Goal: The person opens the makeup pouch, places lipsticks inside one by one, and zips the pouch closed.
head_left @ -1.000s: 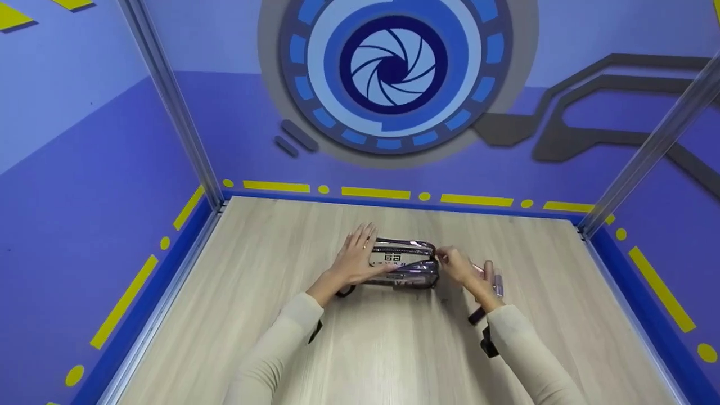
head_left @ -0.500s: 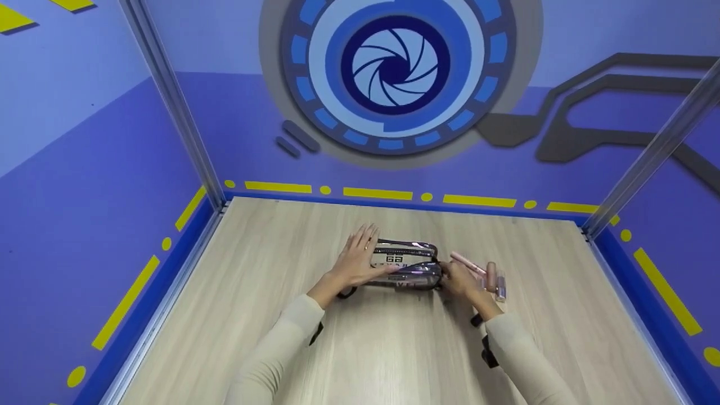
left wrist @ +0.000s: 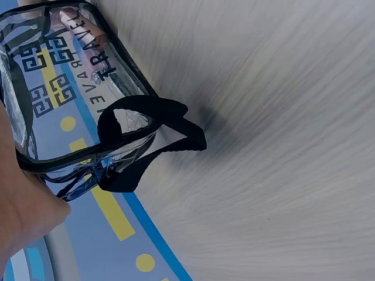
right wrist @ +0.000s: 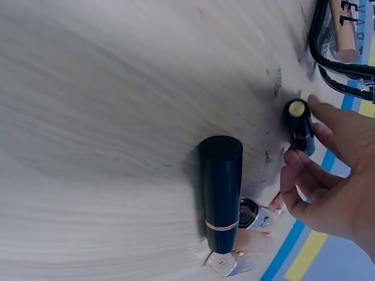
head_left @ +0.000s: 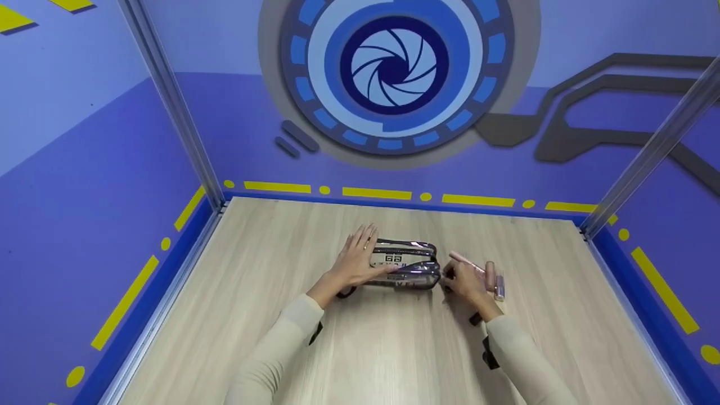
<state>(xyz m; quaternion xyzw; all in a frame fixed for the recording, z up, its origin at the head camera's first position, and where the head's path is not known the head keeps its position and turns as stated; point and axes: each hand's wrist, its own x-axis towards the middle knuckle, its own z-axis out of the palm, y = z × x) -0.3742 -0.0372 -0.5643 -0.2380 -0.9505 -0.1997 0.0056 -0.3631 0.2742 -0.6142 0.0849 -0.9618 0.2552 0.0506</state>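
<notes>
A clear pouch (head_left: 413, 275) with black trim and dark lettering lies on the table. My left hand (head_left: 354, 261) rests across its left end, fingers straight and thumb spread over the top. In the left wrist view the pouch (left wrist: 82, 99) shows a black fabric loop (left wrist: 146, 108) at its end and a rose-coloured tube (left wrist: 82, 29) inside. Just off the pouch's right end, my right hand (head_left: 467, 281) pinches a small black cosmetic piece with a gold round end (right wrist: 297, 111) between thumb and fingers, close over the table.
Beside the right hand lie a pink pen-like tube (head_left: 462, 260), a rose-brown tube (head_left: 490, 274) and a short silvery tube (head_left: 499, 288). A black tube with a gold ring (right wrist: 221, 181) lies nearer the right wrist. Blue walls with metal posts (head_left: 194, 135) enclose the table.
My right hand has come down and slightly away from the pouch's right end, uncovering more of the pink tube. The left hand has stayed on the pouch.
</notes>
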